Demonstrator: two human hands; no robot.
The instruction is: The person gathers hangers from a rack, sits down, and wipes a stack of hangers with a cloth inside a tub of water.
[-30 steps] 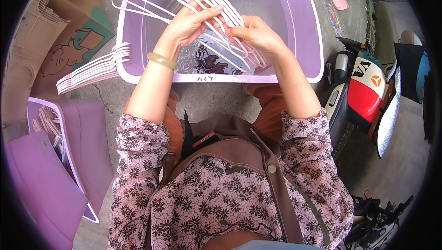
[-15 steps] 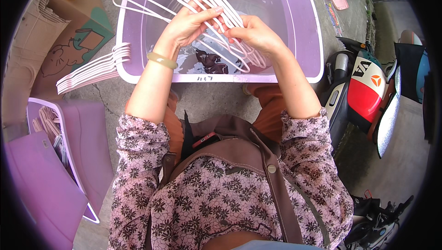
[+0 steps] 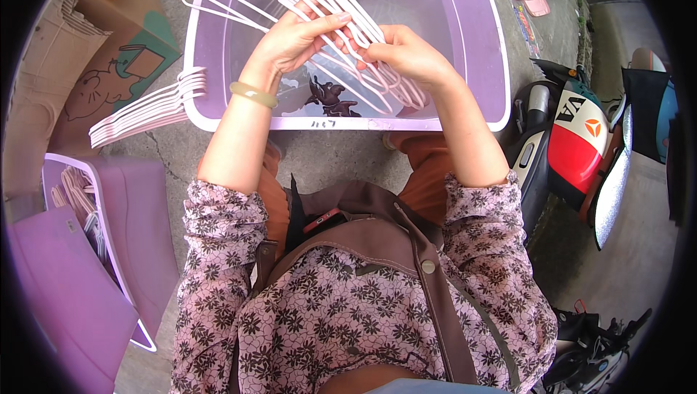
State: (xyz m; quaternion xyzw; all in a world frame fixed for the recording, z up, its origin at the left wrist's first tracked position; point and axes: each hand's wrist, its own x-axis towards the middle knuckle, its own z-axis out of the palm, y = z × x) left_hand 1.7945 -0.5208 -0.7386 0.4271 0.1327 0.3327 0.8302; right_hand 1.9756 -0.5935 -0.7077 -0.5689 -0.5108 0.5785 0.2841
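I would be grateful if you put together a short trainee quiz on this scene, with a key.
1. True or false: a pale greenish bangle circles the person's left wrist.

2. Which things are held by both the left hand and the right hand?
A) yellow cloth
B) pale pink hangers
C) cardboard box

3. Fill in the blank, as seen in the picture: a separate stack of hangers rests with one end over the ____ rim of the purple tub.

Key: 1. True. 2. B. 3. left.
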